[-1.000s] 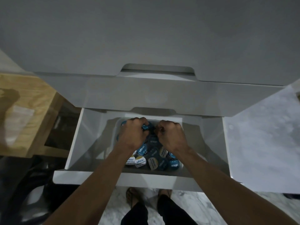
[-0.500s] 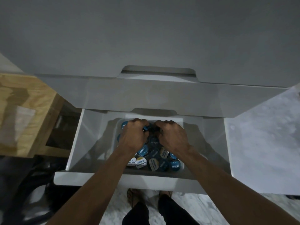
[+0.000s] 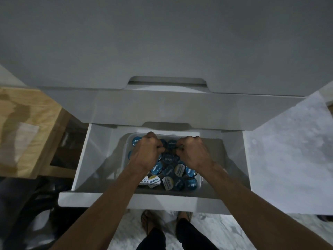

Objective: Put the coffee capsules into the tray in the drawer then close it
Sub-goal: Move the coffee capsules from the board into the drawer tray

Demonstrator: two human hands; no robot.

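Both hands are down in the open drawer (image 3: 93,152), a smooth white box pulled out of a glossy white cabinet (image 3: 162,42) with cut-out handle slots. In the middle of the drawer sits the tray (image 3: 199,184), a clear plastic tub with rounded corners, and it is heaped with coffee capsules (image 3: 167,159): little round pods with flat foil lids, mostly teal blue, a few cream and gold along the near edge, each printed with white lettering.

The left hand (image 3: 146,150) is over the far left part of the tray, knuckles up, fingers curled tight under the palm. The right hand (image 3: 193,150) mirrors it just to the right, also curled, with a dark ring showing on one finger. The two fists sit close together with a blue capsule visible in the gap between them. Each hand looks bunched over the pile, but the fingertips are tucked out of sight, so I cannot tell whether either one is actually gripping a capsule or just clenched on top of them.

Left of the cabinet, a pale wooden unit (image 3: 27,127) with visible grain and a taped patch. Right of it, a mottled grey marbled floor (image 3: 288,150). Below the drawer's near lip, two sandalled feet (image 3: 149,221) and dark trouser legs.
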